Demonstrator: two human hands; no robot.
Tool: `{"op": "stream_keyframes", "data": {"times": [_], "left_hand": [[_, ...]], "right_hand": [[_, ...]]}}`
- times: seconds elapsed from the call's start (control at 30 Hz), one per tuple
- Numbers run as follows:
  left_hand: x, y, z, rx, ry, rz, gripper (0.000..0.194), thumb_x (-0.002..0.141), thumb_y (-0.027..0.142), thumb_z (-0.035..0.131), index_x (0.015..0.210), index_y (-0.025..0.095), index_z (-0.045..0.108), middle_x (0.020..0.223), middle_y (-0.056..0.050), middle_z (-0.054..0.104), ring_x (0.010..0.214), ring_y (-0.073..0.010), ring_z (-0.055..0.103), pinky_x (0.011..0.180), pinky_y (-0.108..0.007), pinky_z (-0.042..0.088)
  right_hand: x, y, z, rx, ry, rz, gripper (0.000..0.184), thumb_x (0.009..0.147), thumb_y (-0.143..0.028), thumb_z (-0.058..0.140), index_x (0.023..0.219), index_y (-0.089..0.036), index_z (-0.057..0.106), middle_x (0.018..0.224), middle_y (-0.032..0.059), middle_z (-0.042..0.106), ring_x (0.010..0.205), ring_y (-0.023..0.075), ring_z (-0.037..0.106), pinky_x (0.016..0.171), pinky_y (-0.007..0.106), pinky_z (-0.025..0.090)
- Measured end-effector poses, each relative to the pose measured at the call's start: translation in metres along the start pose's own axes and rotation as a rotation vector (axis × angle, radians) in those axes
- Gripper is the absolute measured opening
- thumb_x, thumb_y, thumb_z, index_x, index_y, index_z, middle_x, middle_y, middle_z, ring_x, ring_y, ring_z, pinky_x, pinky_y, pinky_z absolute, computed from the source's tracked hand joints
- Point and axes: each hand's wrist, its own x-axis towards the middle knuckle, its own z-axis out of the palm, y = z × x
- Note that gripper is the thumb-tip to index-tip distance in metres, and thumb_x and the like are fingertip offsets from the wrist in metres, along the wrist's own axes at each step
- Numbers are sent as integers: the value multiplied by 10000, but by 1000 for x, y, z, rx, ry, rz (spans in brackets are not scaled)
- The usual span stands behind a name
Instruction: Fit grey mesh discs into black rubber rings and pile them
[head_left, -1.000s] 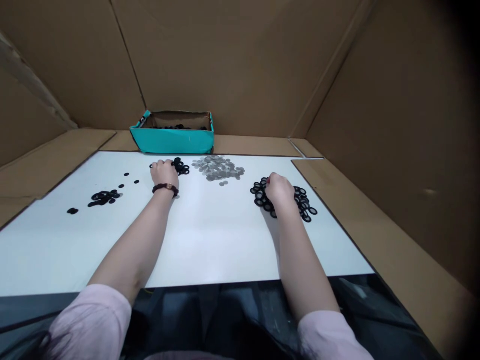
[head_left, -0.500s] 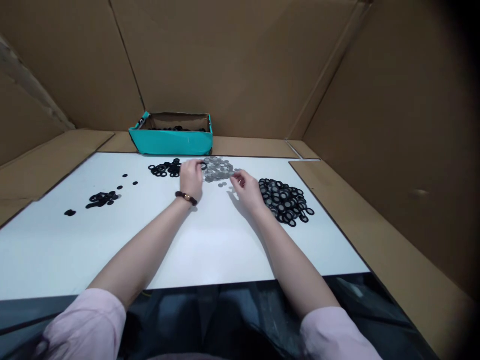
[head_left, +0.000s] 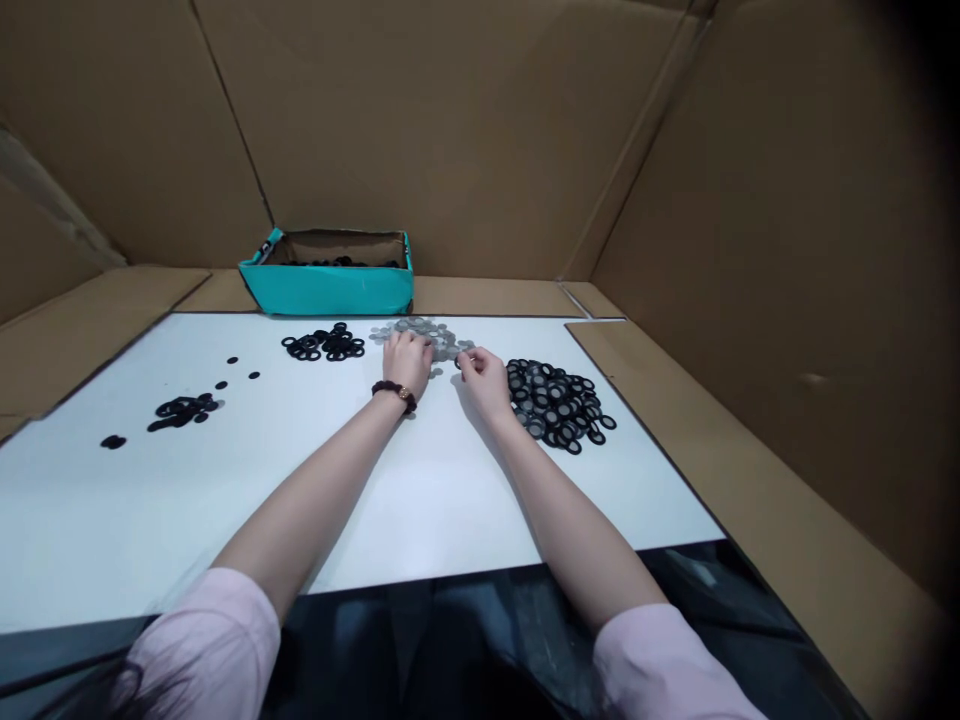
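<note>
My left hand (head_left: 409, 362) reaches over the near side of a pile of translucent grey discs (head_left: 442, 340). Its fingers are bent down and close together; the tips are hidden, so what they pinch does not show. To its right, my right hand (head_left: 487, 385) is closed in a pinch on a small black ring (head_left: 459, 363), just off the right edge of the disc pile. A large heap of black rings with grey centres (head_left: 559, 400) lies right beside this hand. A smaller pile of black rings (head_left: 326, 343) lies left of the discs.
A turquoise box (head_left: 330, 290) with dark pieces inside stands at the back. At the left of the white board (head_left: 360, 520) lie a cluster of black pieces (head_left: 184, 410), a small black clump (head_left: 113, 442) and a few loose ones. Cardboard walls (head_left: 465, 140) enclose the back and sides.
The black ring that was at my left fingertips no longer shows there; a black ring is now in my right fingers. My left hand has moved right, onto the discs. The view has shifted slightly.
</note>
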Motion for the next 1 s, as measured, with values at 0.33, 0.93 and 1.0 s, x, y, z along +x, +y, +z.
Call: {"op": "stream_keyframes", "data": {"times": [0.33,0.93,1.0], "left_hand": [[7,-1,4,86,-77,73,284,847,178,407,905,144,683,1008,-158,643,1067,-327,475,877,-446,352],[11,-12,-1,-99,80,-45,251,817,166,406,878,174,650,978,-137,648,1004,-297,518,880,-435,360],[8,-13,-3,-169,158,-65,229,818,193,431,861,182,656,983,-124,654,1002,-288,522,885,-430,376]], "right_hand": [[-4,-4,1,-55,-44,-18,205,770,-344,478,660,-177,520,505,-36,462,507,109,427,546,229,341],[-5,-3,3,-86,-46,3,201,776,-330,476,661,-178,542,505,-36,469,499,115,428,540,239,340],[-4,-1,3,-92,-45,22,169,764,-295,476,661,-180,545,502,-36,479,507,117,441,543,239,345]]}}
